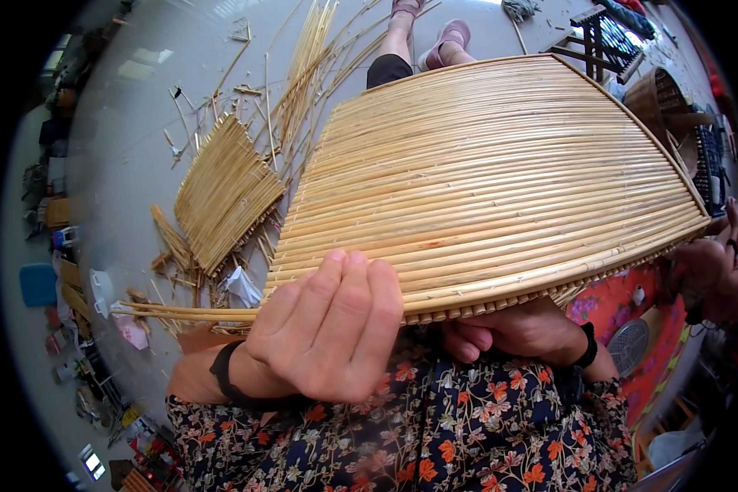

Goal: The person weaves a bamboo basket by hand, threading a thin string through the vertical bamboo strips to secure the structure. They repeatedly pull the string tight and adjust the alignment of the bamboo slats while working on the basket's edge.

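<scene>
A large curved panel of pale cane rods (pixel 487 164) with a bound rim fills the middle of the view. My left hand (pixel 328 328) is closed over its near lower edge, fingers bent round the edge beside several long loose strips (pixel 176 310) that stick out to the left. Beneath the panel, to the right of centre, my right hand (pixel 504 332) has its fingers curled under the edge; what they hold is hidden by the panel and too unclear to name.
A smaller slatted panel (pixel 225 197) and scattered cane strips (pixel 303 57) lie on the floor (pixel 127 123). A person's feet (pixel 447 45) show beyond the panel, another person's limbs (pixel 717 266) at right. Also visible: a folding stool (pixel 599 45), a basket (pixel 654 90), a red floral mat (pixel 611 291).
</scene>
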`<state>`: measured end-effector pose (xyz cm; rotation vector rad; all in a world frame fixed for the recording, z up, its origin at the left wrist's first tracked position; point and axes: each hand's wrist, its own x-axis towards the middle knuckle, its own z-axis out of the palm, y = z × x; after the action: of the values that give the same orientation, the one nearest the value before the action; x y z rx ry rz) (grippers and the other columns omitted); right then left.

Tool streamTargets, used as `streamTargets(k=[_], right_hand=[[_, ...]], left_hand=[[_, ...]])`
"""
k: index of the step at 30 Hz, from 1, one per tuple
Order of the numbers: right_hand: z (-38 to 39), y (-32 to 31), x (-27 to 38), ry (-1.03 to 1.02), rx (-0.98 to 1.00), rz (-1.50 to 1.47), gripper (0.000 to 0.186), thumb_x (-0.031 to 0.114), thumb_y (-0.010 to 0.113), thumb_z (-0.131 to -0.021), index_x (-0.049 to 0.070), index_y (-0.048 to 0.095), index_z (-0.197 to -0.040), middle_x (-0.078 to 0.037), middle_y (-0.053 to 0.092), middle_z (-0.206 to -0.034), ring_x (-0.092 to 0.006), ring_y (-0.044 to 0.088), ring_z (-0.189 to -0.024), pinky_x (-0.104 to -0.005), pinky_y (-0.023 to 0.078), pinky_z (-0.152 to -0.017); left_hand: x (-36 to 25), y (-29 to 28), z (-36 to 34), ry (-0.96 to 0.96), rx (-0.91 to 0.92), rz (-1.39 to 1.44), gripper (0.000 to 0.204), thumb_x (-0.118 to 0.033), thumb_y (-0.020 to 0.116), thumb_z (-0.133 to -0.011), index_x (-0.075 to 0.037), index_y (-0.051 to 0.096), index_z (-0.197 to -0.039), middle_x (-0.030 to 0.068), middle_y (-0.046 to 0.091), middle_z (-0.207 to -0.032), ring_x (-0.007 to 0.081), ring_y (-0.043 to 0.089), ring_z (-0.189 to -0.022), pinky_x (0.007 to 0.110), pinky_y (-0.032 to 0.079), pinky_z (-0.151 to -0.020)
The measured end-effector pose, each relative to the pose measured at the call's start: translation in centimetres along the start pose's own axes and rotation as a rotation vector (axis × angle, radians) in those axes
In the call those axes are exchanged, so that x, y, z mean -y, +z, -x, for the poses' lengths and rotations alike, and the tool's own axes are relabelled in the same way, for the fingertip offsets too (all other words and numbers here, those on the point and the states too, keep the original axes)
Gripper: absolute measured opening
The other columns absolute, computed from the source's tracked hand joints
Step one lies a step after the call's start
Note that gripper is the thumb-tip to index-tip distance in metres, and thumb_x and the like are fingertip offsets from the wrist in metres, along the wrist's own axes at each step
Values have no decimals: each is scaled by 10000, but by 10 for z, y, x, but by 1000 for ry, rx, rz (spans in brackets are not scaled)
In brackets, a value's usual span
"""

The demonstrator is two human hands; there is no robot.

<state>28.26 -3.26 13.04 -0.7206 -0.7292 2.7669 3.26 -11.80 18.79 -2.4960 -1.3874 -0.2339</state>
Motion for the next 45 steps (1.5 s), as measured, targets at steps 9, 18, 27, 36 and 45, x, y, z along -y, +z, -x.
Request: streamTargets(k=[9,18,27,36,45], right_hand=[[-2,-2,6,-66,-23,40,203,201,718,-1064,2,708,-1025,-65,657,-803,-203,694,-804,-354,577,-783],[-4,-8,-9,-173,-85,-150,441,412,749,-1049,10,682,-1219,-4,541,-795,-157,555,-770,-378,542,-777],[-17,-13,-15,-184,-36,-248,481,444,740,-1062,8,669,-1254,-15,548,-820,-149,516,-747,-379,522,-750],[-33,-21,-18,-296,117,-248,659,536,587,-1121,-49,622,-1424,-172,745,-1027,-323,725,-1082,-477,562,-1054],[13,-27,22,-389,-551,910,518,82,754,-1002,-28,619,-1490,-171,739,-1204,-332,764,-1109,-364,628,-830]], left_hand=[[10,21,-10,-30,-129,-33,136,-70,676,-911,-1,786,-951,91,737,-842,215,782,-808,254,538,-616],[11,32,-14,50,-81,-25,173,-79,668,-929,20,790,-1001,127,752,-889,245,788,-848,282,581,-669],[18,38,-16,74,-65,-38,196,-83,664,-936,36,791,-1026,138,769,-915,255,797,-863,278,569,-659],[22,45,-23,19,-73,-19,186,-74,691,-921,33,777,-1046,146,768,-939,255,796,-876,303,549,-637],[58,91,-17,-20,-237,-71,147,-103,719,-885,-26,773,-998,80,733,-904,206,770,-885,283,556,-676]])
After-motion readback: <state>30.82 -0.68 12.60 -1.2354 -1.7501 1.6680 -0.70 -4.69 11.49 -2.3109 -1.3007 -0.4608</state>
